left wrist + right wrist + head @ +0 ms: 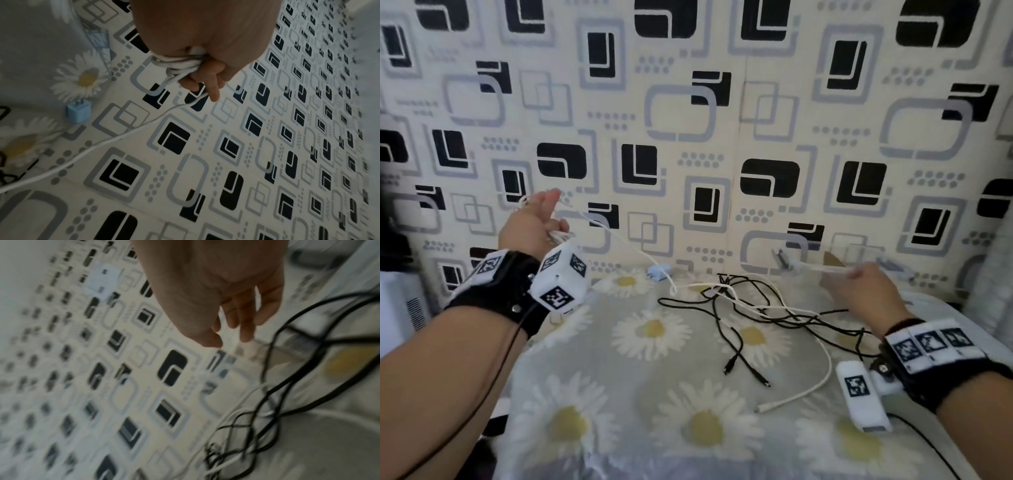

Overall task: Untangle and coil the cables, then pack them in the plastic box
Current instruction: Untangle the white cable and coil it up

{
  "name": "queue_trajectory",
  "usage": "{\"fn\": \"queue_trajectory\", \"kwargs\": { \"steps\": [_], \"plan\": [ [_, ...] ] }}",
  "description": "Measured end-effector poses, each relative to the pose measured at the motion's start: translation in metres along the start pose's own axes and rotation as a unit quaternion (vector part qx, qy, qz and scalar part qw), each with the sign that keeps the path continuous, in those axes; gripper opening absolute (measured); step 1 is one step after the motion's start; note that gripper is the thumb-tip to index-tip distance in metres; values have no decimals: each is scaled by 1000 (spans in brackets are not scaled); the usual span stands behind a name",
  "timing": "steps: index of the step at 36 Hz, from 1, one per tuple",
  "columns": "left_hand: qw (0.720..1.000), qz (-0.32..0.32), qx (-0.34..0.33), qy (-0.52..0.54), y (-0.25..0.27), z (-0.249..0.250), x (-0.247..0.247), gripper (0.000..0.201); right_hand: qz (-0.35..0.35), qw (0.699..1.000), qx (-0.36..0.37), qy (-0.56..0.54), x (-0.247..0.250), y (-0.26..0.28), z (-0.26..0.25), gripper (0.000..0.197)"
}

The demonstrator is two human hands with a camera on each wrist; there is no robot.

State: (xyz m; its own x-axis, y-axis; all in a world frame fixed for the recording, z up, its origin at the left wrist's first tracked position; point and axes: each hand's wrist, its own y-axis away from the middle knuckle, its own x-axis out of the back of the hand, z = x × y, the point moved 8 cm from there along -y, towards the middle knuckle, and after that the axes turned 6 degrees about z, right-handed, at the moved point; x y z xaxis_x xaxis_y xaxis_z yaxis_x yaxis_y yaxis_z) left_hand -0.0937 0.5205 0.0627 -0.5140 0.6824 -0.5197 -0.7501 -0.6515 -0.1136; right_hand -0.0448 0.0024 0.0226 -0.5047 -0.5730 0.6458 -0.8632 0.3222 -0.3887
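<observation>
The white cable (180,65) is partly wound into loops in the left hand (536,222), whose grip is clamped on it, raised above the daisy-print tabletop (654,428). Its free length runs down into a tangle with the black cables (739,308). The right hand (866,291), fingers apart, reaches over the clear plastic box (893,265) by the wall. A blue plug (75,113) lies nearby.

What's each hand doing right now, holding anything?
Left hand: closed around loops of the white cable, raised above the table.
Right hand: open, fingers extended, holding nothing, reaching toward the clear plastic box.
</observation>
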Motion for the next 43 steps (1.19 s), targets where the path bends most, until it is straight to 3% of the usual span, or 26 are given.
{"fn": "queue_trajectory", "kwargs": {
  "steps": [3, 5, 8, 10, 14, 16, 19, 23, 28, 32, 37, 41, 43],
  "plan": [
    [999, -29, -13, -4, 12, 8, -13, 54, -30, 991, 117, -50, -12, 26, -66, 7],
    [998, -48, -30, -12, 22, 16, -22, 49, -100, 974, 188, -76, -30, 48, -105, 9],
    [997, -64, -42, -7, 35, 29, -33, 19, -206, 939, 266, -69, -66, 81, -144, 31],
    [996, -71, -37, 27, 34, 34, -34, 18, -256, 921, 294, -26, -88, 97, -154, 40],
    [993, -76, -11, 90, 31, 43, -29, 21, -272, 919, 284, -25, -101, 99, -160, 12],
    [994, -60, -16, 95, 29, 45, -22, 18, -274, 925, 253, -69, -101, 88, -153, 21],
    [991, -35, 4, 127, 23, 41, -10, 7, -298, 920, 90, -239, -98, 64, -127, 28],
    [996, -8, 28, 89, 16, 23, 2, 13, -216, 901, -72, -370, -74, 27, -96, 25],
    [995, -3, 66, 75, 20, -3, -5, 25, -143, 868, -167, -445, -44, 3, -78, 21],
    [994, 10, 93, 57, 21, -18, -8, 17, -109, 864, -186, -455, -30, -12, -61, 26],
    [993, 13, 106, 58, 26, -22, -18, 12, -115, 880, -194, -419, -22, -19, -42, 31],
    [993, 17, 113, 43, 31, -19, -25, 20, -68, 969, -115, -210, 3, -32, -31, 31],
    [994, 9, 102, 37, 39, -19, -31, 23, -50, 991, -53, -113, 14, -39, -34, 34]
  ]
}}
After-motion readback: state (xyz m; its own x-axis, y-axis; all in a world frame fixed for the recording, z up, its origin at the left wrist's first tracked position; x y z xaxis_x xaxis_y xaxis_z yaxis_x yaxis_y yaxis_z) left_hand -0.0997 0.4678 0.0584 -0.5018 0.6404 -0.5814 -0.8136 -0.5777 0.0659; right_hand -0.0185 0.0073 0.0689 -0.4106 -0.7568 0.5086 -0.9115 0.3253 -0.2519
